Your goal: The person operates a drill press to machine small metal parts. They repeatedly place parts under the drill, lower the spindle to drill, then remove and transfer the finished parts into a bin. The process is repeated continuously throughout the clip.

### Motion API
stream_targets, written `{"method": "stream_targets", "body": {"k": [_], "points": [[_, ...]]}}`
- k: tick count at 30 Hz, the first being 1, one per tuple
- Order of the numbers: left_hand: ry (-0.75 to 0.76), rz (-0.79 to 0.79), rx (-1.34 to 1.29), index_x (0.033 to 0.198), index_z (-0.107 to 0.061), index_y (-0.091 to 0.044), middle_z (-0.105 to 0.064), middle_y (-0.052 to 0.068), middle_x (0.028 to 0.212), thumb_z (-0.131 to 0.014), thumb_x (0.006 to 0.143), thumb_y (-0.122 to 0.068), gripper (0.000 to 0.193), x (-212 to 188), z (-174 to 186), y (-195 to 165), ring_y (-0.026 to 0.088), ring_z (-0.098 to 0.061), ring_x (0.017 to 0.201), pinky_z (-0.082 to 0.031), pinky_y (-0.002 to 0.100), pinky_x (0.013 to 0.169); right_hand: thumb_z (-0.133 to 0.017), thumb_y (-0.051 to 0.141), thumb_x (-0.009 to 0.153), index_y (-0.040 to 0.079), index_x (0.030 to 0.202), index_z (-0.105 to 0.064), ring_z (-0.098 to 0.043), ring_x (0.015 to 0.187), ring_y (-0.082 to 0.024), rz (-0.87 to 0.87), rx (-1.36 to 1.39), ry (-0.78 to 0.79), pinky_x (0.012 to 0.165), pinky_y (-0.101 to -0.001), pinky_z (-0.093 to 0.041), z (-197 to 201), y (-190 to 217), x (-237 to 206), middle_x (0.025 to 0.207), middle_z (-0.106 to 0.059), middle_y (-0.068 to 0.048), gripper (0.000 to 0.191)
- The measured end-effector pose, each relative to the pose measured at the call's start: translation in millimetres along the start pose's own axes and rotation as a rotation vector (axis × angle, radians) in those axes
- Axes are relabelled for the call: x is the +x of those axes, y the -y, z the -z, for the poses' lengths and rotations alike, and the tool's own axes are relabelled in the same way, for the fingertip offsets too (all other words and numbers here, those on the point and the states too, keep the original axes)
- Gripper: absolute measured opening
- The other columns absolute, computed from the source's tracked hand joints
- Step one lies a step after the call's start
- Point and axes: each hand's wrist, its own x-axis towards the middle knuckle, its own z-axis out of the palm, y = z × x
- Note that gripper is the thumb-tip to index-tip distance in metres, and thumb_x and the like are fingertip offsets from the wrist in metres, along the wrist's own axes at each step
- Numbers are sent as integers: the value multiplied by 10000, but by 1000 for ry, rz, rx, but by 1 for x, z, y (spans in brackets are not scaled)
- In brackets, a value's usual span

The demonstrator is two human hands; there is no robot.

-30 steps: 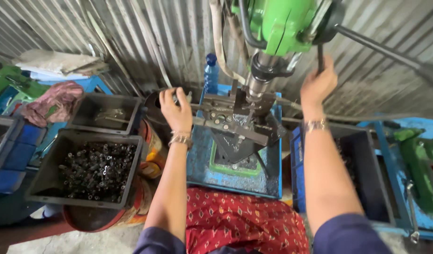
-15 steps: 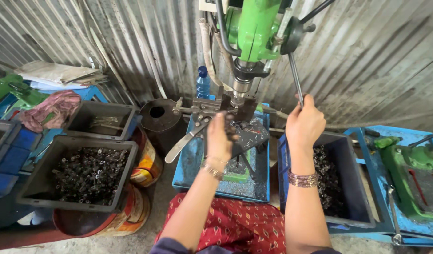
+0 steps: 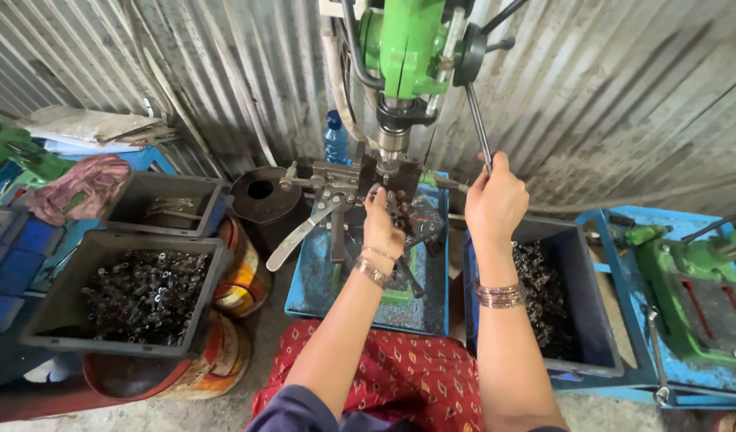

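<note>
A green drill press (image 3: 408, 48) stands over a metal clamping fixture (image 3: 360, 180) on a blue tray (image 3: 320, 280). My right hand (image 3: 496, 200) grips the press's thin metal feed lever (image 3: 477, 120). My left hand (image 3: 381, 224) reaches into the fixture under the spindle; its fingers touch a small dark part there, and whether they grip it is hidden. A long grey clamp handle (image 3: 300, 234) sticks out to the lower left of the fixture.
A dark bin of small metal parts (image 3: 136, 292) sits at left, with another dark bin (image 3: 168, 204) behind it. A dark bin with parts (image 3: 576, 304) is at right. A second green machine (image 3: 696, 272) stands far right. Corrugated metal wall behind.
My left hand moved from the left side in to the fixture under the spindle. My right hand came down with the feed lever. The view shifted right.
</note>
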Motion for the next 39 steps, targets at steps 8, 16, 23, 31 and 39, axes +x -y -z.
{"method": "stream_targets", "body": {"k": [8,16,23,31,39], "points": [[185,58,30,1346,-577,-314,-686,1,972,-487,1013,-491,388,-73,18,-80,146,-587,782,-464,364,633,-626,75,981,132,1108,-696,-692,747,-442,44,-15,-28,659,-536,-527,-27,12,1,798,-719,-190,156],[9,-325,-189,1190,-562,-146,-693,45,921,-533,1028,-436,333,-56,189,-255,201,-629,803,-508,375,671,-653,57,1005,93,1093,-704,-700,812,-446,100,-33,-53,693,-537,-526,-64,26,-1,875,-729,-211,108],[-426,-747,-151,1246,-638,-160,-751,31,1151,-609,826,-565,584,-91,310,-322,267,-701,1049,-571,501,867,-613,-21,975,73,1114,-696,-718,852,-425,134,5,-68,716,-505,-540,-33,6,-49,908,-737,-207,188],[-857,-913,1564,1252,-640,25,-651,220,1245,-648,1017,-334,430,-77,276,-199,405,-599,1146,-467,507,1019,-649,49,1008,98,1115,-694,-708,800,-430,81,-12,-19,690,-526,-528,-11,-5,-41,859,-730,-205,126],[116,-1058,1895,1256,-653,-164,-643,121,1255,-663,891,-210,367,-83,125,9,320,-570,1153,-410,514,925,-631,66,1006,110,1129,-674,-700,788,-436,100,-3,-13,669,-537,-518,3,-12,-37,857,-735,-192,137]]}}
